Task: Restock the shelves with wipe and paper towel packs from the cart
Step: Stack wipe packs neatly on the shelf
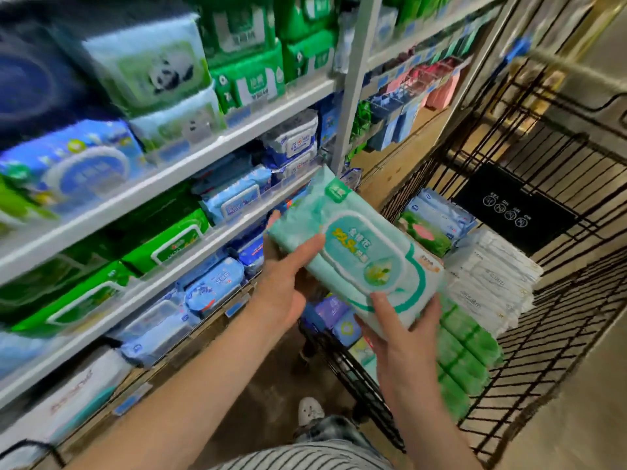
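Between cart (pixel 559 300) and shelves (pixel 190 164), my left grip (pixel 288 276) and right grip (pixel 403 330) clamp the soft, light mint wipe pack (pixel 356 252) by its ends, clear of the slick lid.

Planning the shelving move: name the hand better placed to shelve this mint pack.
Probably left. The left hand grips the mint pack on the side nearest the shelves; the right hand holds the end over the cart.

Packed shelves (pixel 190 157) left, cart (pixel 559 300) right.
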